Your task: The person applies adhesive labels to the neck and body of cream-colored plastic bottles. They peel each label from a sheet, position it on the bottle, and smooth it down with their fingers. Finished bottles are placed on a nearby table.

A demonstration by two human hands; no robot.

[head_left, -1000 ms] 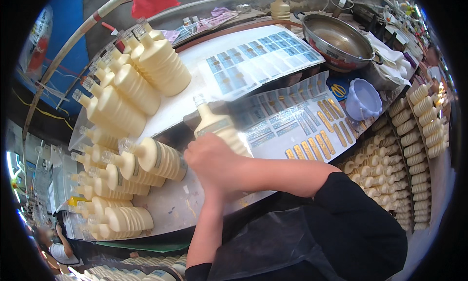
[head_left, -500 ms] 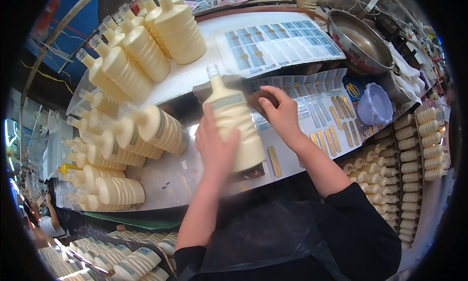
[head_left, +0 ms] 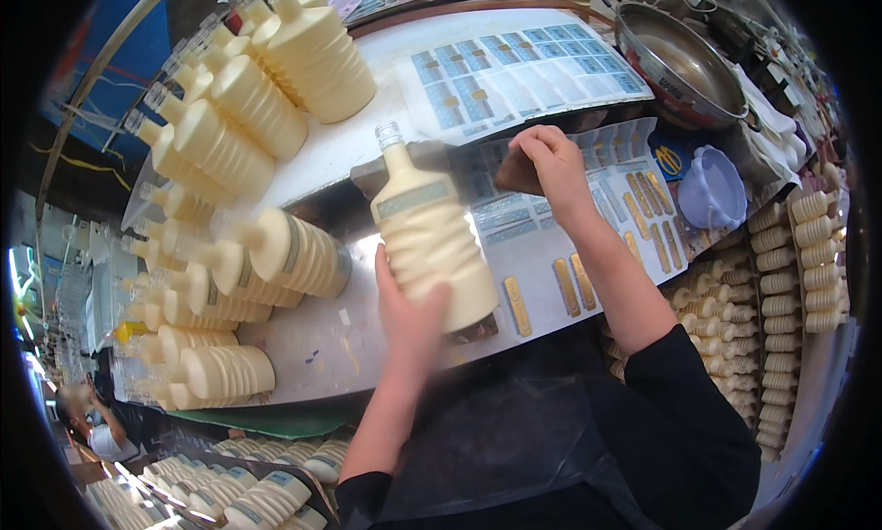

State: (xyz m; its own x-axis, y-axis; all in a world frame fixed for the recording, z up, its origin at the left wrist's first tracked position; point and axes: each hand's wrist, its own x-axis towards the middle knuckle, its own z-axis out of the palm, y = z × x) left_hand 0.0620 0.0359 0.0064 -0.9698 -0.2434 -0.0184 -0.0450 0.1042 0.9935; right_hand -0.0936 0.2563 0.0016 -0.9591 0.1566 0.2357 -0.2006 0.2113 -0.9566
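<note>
A cream-coloured bottle (head_left: 427, 245) with a ribbed body, clear neck and pale blue-grey label band (head_left: 412, 199) lies tilted in front of me, neck pointing away. My left hand (head_left: 409, 319), slightly blurred, grips its lower left side with the fingers along the edge and the thumb over the front. To the right of the bottle and apart from it, my right hand (head_left: 558, 167) pinches a flat dark brown scraper-like piece (head_left: 519, 174). Below that hand, a sheet carries blue label strips (head_left: 514, 219) and gold label strips (head_left: 567, 287).
More cream bottles (head_left: 303, 245) crowd the left side, and others (head_left: 317, 57) stand on the raised white board (head_left: 395, 66). A large metal pan (head_left: 684, 57), a lavender bucket (head_left: 712, 188) and blue-and-yellow tape (head_left: 669, 163) sit at right. Racks of bottles (head_left: 776, 328) flank the table; a person (head_left: 101, 424) is far left.
My right hand has moved up and right, away from the bottle, still with the brown piece. My left hand has slid down the bottle toward its base.
</note>
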